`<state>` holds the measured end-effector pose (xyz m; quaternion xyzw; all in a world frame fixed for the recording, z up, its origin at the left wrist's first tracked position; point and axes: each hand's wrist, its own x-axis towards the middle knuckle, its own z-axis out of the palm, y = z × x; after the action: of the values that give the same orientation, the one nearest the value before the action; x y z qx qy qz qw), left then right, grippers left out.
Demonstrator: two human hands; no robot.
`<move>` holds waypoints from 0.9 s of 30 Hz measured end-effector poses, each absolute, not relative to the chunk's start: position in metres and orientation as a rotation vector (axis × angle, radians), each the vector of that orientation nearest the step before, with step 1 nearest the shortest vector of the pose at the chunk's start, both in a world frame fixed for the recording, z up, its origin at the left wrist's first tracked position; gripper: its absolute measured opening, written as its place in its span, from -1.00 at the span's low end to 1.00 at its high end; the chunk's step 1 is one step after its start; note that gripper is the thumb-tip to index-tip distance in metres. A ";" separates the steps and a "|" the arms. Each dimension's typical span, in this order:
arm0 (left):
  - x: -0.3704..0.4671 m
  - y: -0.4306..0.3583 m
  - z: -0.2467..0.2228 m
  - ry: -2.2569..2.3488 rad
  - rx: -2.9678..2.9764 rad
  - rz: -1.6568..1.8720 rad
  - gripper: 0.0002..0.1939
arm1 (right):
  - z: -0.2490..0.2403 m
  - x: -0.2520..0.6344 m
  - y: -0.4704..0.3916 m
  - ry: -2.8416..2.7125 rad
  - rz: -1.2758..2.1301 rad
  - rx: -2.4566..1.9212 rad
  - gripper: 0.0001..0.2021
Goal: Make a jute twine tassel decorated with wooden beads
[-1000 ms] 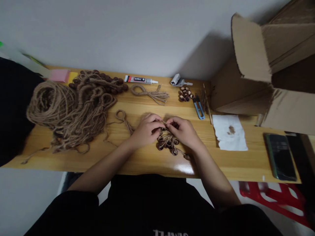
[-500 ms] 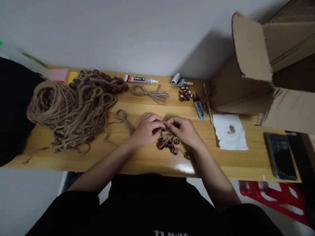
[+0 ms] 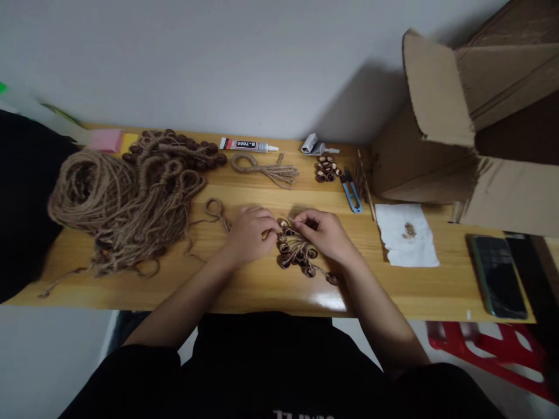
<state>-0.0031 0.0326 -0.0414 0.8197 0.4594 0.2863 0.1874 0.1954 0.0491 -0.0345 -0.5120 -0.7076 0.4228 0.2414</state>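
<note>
A cluster of brown shell-like pieces with twine strands (image 3: 301, 252) lies on the table between my hands. My left hand (image 3: 254, 233) is at the cluster's left edge, fingers curled and pressed together; whatever they grip is too small to make out. My right hand (image 3: 322, 230) pinches a thin light strand just above the cluster, its thumb and forefinger closed. Left of my left hand lies a small loop of twine (image 3: 213, 207), partly hidden by that hand.
Piled twine (image 3: 148, 215) covers the table's left part. Behind are a glue tube (image 3: 247, 145), a tied twine bundle (image 3: 273, 170), loose shell pieces (image 3: 326, 169) and blue snips (image 3: 350, 192). To the right are a white tissue (image 3: 406, 235), a phone (image 3: 498, 276) and a cardboard box (image 3: 402, 151).
My left hand has moved left, away from my right hand, uncovering a shell piece at the top of the cluster. My right hand has stayed nearly in place. The view has shifted slightly.
</note>
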 end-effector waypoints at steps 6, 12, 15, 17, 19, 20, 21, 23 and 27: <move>0.004 0.031 -0.043 1.344 2.293 0.643 -0.81 | -0.034 0.195 0.049 -1.914 1.172 -1.399 -0.88; 0.006 0.032 -0.041 1.329 2.213 0.621 -0.81 | -0.033 0.195 0.049 -1.926 1.172 -1.391 -0.88; 0.006 0.032 -0.041 1.302 2.209 0.590 -0.81 | -0.034 0.195 0.048 -1.927 1.177 -1.388 -0.88; 0.007 0.032 -0.041 1.293 2.217 0.560 -0.79 | -0.034 0.195 0.048 -1.927 1.174 -1.387 -0.87; 0.008 0.032 -0.040 1.299 2.221 0.531 -0.78 | -0.035 0.195 0.049 -1.929 1.171 -1.386 -0.87; 0.009 0.032 -0.039 1.304 2.221 0.519 -0.78 | -0.034 0.195 0.049 -1.930 1.168 -1.387 -0.87; 0.009 0.032 -0.039 1.309 2.220 0.510 -0.79 | -0.034 0.195 0.049 -1.931 1.166 -1.389 -0.87; 0.010 0.032 -0.037 1.319 2.216 0.503 -0.81 | -0.034 0.195 0.049 -1.933 1.166 -1.393 -0.88; 0.011 0.031 -0.036 1.328 2.203 0.498 -0.84 | -0.033 0.195 0.048 -1.933 1.169 -1.403 -0.88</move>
<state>0.0110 0.0310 -0.0363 0.8122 0.4899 0.1838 0.2579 0.1946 0.0481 -0.0335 -0.5123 -0.7059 0.4268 0.2389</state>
